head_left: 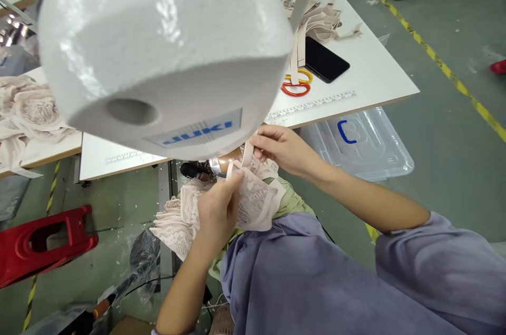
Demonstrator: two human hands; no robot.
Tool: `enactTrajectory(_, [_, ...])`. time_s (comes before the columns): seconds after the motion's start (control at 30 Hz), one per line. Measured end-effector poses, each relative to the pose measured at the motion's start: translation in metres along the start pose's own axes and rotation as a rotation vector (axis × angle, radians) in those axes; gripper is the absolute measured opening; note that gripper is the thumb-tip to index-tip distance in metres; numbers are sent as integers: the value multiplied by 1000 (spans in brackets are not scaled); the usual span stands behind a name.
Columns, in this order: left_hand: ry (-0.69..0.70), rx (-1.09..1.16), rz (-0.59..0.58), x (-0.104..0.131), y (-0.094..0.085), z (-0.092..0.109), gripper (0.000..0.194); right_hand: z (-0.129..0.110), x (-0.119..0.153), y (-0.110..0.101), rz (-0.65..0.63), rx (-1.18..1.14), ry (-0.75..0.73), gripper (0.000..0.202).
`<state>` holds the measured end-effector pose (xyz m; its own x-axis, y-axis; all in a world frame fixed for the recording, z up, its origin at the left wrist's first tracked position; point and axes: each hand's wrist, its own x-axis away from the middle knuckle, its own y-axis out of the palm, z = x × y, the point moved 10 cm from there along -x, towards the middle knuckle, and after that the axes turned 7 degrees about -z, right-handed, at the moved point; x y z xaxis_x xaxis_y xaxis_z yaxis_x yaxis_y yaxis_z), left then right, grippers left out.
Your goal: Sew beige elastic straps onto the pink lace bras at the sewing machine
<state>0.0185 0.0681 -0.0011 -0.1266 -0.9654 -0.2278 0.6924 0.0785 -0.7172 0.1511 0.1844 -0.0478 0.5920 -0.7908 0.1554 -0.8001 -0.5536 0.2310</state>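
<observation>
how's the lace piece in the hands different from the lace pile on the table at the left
The lace piece is a single garment held in the lap by the left hand and right hand; the lace pile is several pieces heaped together, untouched. The piece sits below the table edge; the pile rests on another tabletop. A strap rises from the piece into the right hand; the pile shows none clearly. Both are pale pink lace.

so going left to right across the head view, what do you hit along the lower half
red plastic stool → lace fabric piece → left hand → right hand → clear plastic bin lid with blue marking → yellow-black floor tape
</observation>
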Motion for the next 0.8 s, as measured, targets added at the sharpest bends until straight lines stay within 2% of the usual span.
enactTrajectory(0.13, [-89,-7,-6,-17,-20,-8,30,-13,-27,-6,9,225,-46,21])
enactTrajectory(0.27, [-206,67,-43,-21,-21,-14,27,-44,-40,-2,100,510,-255,12])
enactTrajectory(0.37, [-254,112,-76,-21,-21,-16,26,-55,-45,11,95,632,-337,5])
enactTrajectory(0.53, [-251,107,-139,-22,-20,-13,25,-59,-51,25,27,755,-307,11])
enactTrajectory(0.8, [-192,53,-163,-30,-20,-4,28,-58,-55,27,-29,840,-307,9])
